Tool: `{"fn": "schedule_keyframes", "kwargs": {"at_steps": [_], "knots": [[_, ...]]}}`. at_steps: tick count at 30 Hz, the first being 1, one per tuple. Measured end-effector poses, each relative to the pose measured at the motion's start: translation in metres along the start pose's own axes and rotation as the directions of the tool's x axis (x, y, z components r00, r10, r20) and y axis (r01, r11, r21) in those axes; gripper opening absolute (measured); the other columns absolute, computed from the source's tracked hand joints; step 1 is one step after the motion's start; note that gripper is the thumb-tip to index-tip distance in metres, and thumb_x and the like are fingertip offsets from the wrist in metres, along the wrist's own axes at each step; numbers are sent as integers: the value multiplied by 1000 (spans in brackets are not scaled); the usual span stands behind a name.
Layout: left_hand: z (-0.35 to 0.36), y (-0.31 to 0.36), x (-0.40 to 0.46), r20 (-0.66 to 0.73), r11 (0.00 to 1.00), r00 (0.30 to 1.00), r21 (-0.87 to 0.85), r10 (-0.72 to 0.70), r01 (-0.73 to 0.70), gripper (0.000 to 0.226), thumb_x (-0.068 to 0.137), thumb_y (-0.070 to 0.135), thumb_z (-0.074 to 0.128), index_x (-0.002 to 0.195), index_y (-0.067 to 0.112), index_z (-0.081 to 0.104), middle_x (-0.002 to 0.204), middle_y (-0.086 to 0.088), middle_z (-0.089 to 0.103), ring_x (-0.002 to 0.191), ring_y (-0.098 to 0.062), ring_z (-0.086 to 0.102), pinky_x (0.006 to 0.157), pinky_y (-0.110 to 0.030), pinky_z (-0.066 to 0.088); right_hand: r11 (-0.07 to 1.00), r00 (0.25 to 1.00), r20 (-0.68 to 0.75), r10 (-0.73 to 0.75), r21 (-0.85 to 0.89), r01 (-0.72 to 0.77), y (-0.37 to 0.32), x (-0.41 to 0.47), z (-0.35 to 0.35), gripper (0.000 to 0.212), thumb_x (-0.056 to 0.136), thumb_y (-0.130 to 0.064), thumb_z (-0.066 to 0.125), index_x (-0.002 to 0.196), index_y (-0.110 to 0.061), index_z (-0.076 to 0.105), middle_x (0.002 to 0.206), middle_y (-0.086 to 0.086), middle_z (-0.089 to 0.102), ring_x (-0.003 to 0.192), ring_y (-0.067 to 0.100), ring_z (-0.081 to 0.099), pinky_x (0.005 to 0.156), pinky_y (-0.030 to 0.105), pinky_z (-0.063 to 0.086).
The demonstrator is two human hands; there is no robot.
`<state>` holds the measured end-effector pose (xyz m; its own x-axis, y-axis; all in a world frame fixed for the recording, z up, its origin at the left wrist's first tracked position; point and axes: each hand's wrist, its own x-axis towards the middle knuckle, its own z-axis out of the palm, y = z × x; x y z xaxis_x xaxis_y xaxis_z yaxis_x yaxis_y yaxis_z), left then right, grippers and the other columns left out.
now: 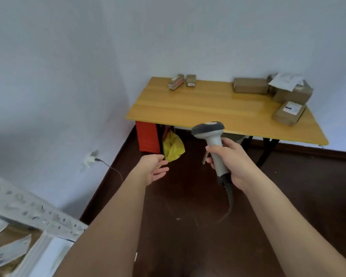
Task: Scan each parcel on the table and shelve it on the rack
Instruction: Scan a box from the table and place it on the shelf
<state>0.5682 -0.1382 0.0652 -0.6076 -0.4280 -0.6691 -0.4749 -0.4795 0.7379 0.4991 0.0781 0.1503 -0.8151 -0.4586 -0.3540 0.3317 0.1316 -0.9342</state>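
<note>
My right hand (233, 162) grips the handle of a grey barcode scanner (209, 131), its head pointing up and its dark cable hanging toward the floor. My left hand (155, 168) reaches forward, palm up, fingers relaxed, holding nothing. Ahead stands a wooden table (198, 108). Two small parcels (176, 81) (191, 80) lie at its far left. At the far right sit a long brown box (250, 85), a bigger box with loose paper on top (294, 92), and a labelled flat box (289, 112). The metal rack (34, 216) shows at bottom left with a labelled parcel (10, 252) on it.
Under the table stand a red box (148, 138) and a yellow plastic bag (173, 146). A wall socket with a plugged cable (92, 158) is low on the left wall. Dark floor (188, 226) stretches between me and the table.
</note>
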Motion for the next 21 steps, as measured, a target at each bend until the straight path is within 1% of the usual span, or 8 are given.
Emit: {"fn": "schedule_keyframes", "kwargs": {"at_steps": [3,8,11,14,17,21], "knots": [[17,37,50,10,1000,1000,25,-14,14,34,100,15,49,133,7,51,111,-7,65,88,-23,64,73,-34,51,1000,1000,-29,13,19,-12,-15,53,-3,27,92,-13,67,118,-13,60,94,7,61,62,11,64,59,25,53],[39,115,147,-12,999,1000,53,-5,6,31,100,13,49,130,6,52,115,-10,66,96,-25,64,77,-36,51,999,996,-90,-3,43,7,-46,153,2,35,91,-14,68,125,-15,56,92,6,61,62,11,64,58,24,52],[57,167,200,-17,998,1000,58,-9,10,28,101,13,45,128,4,51,122,-11,63,100,-25,61,85,-36,50,998,991,-137,-2,58,10,-71,209,2,38,90,-14,69,126,-14,55,92,4,61,63,13,64,60,26,53],[86,210,245,-19,995,1000,102,-4,6,32,102,14,44,132,6,50,116,-9,62,98,-24,61,83,-34,49,996,980,-197,1,84,16,-91,255,-10,33,90,-16,70,121,-16,58,92,3,62,64,13,65,62,27,53],[126,239,287,31,988,999,154,-9,4,32,101,14,45,132,7,48,113,-8,63,95,-24,62,81,-34,51,995,966,-256,19,104,8,-105,297,-33,27,90,-15,69,115,-17,60,88,4,61,63,13,65,58,27,51],[181,266,346,61,984,997,178,-37,25,30,101,14,46,130,6,51,103,-7,64,89,-23,63,80,-34,51,990,954,-297,32,139,10,-117,368,-67,30,90,-14,68,119,-14,59,91,6,60,62,13,65,56,25,51]]}}
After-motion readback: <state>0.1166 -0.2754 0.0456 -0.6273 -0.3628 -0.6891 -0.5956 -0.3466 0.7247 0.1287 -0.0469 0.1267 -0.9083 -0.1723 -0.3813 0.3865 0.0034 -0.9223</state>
